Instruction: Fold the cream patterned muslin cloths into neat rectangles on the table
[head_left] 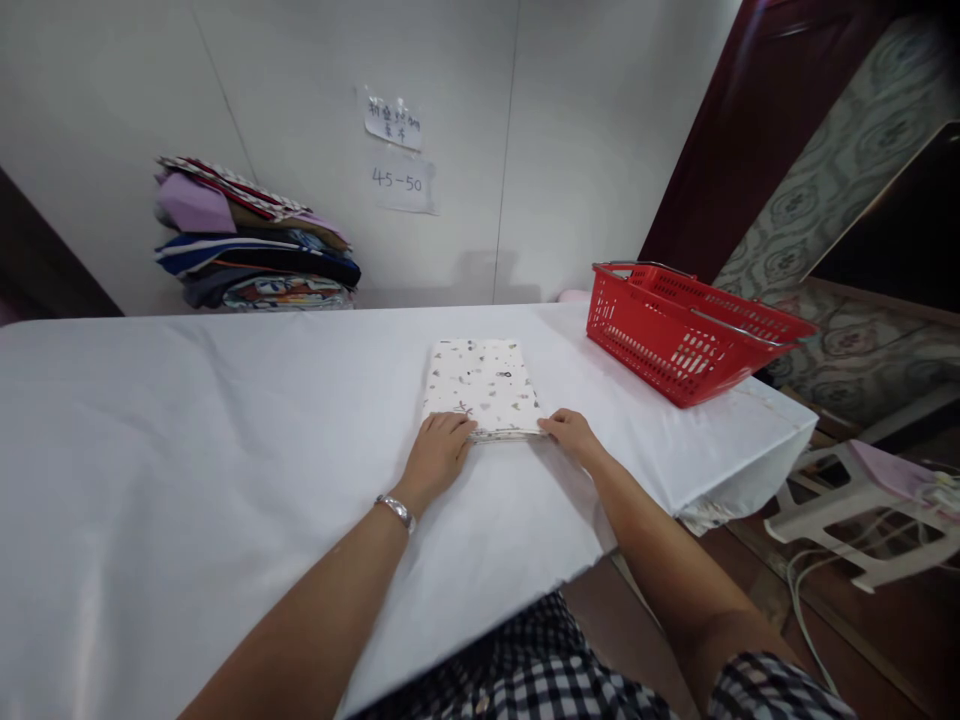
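A white cloth (484, 385) with a small scattered print lies folded into a neat rectangle on the white-covered table (300, 440). My left hand (442, 450) is at its near left corner, fingers closed over the edge and the thumb along the near fold. At the near right corner, my right hand (570, 432) pinches the cloth between thumb and fingers. Several layers show along the near edge. A silver bracelet (397, 511) circles my left wrist.
A stack of folded clothes (255, 235) stands at the table's back left. On the right sits a red plastic basket (675, 335) with metal handles. Handwritten paper signs (403, 183) hang on the wall. Beyond the table's right edge is a plastic stool (862, 500) with cables near it.
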